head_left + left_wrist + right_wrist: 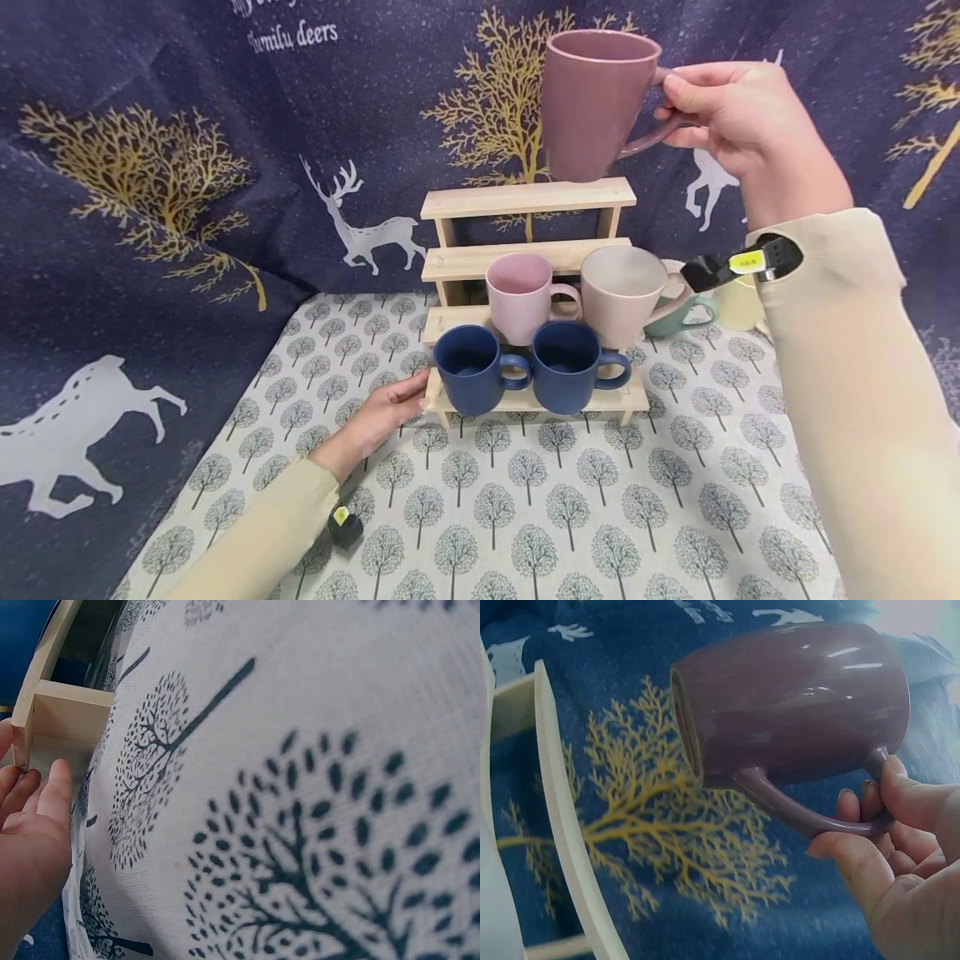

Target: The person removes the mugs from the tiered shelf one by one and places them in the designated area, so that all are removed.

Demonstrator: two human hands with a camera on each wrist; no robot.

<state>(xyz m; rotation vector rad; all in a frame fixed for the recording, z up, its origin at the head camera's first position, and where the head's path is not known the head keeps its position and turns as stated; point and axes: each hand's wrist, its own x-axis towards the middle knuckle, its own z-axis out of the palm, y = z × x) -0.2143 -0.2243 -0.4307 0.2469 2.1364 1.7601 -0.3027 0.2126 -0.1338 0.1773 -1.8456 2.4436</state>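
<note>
High above the wooden tiered rack (pixel 528 200), my right hand (pixel 738 117) grips a mauve mug (pixel 592 108) by its handle. The mug hangs upright, apart from the rack. In the right wrist view, fingers and thumb curl round the mug's handle (pixel 810 817). My left hand (pixel 382 417) holds the left end of the rack's lowest step, thumb and fingers at the board's edge (pixel 24 742). Two navy mugs (pixel 468 371) stand on that step, handles to the right. Behind them on the second step are a pink mug (pixel 517 300) and a cream mug (pixel 618 292).
Right of the rack, a green mug (pixel 667 321) and a pale yellow mug (pixel 738 304) sit partly hidden behind my right sleeve. A tree-print cloth (pixel 525 500) covers the table. A dark blue curtain (pixel 262 125) with deer and gold trees hangs behind.
</note>
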